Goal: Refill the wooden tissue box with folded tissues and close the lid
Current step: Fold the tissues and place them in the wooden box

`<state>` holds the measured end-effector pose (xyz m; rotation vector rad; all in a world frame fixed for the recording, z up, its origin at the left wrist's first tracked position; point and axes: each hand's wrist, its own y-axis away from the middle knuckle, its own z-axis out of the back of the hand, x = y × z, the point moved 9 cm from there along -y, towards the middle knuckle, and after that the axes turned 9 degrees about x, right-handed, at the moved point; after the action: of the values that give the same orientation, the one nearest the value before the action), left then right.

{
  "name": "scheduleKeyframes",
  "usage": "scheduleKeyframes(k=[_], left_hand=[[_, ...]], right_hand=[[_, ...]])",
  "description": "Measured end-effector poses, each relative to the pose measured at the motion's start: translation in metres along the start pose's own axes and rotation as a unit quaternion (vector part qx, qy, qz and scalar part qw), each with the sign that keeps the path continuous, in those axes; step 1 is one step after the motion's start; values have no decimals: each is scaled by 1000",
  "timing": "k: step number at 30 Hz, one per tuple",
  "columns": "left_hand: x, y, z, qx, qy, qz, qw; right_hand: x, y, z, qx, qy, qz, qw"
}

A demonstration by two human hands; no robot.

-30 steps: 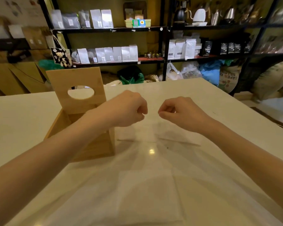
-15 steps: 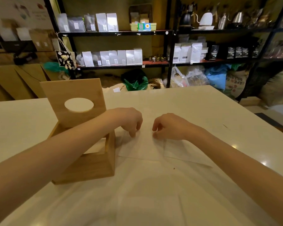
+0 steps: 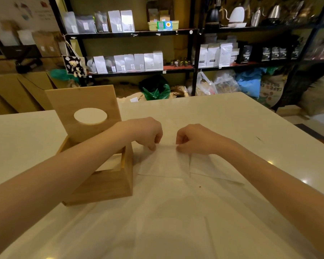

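white tissue (image 3: 163,163) pinched at its far edge by left hand (image 3: 148,133) and right hand (image 3: 193,139).

The white table (image 3: 223,116) carried it all, pale and glossy, light glinting off its right side; on its left sat the wooden tissue box (image 3: 103,182), lid (image 3: 82,111) standing upright, oval hole showing; just beside the box, right of it, a thin white tissue (image 3: 165,163) lay flat and creased on the top; a dark speck (image 3: 200,186) sat nearby.
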<state>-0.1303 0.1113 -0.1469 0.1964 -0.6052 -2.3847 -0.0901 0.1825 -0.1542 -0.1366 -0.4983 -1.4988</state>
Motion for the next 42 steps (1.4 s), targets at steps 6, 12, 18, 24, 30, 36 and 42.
scheduleKeyframes(k=[6,12,18,24,30,36,42], left_hand=[[-9,53,40,-149,40,-23,988],[-19,114,50,-246,115,-69,960],[-27,158,26,-242,282,-106,922],[-29,162,-27,-109,436,-74,890],[-29,152,-83,-13,468,-48,882],[-26,142,-107,-4,474,-29,880],[-24,140,-105,-53,433,-20,899]], right_hand=[[10,41,44,-119,-106,46,986],[32,92,61,-169,-151,78,971],[49,135,50,-161,-242,93,952],[45,147,-1,-42,-390,63,918],[39,149,-55,49,-417,12,907],[33,147,-77,59,-402,-22,913],[27,146,-79,33,-372,-29,927]])
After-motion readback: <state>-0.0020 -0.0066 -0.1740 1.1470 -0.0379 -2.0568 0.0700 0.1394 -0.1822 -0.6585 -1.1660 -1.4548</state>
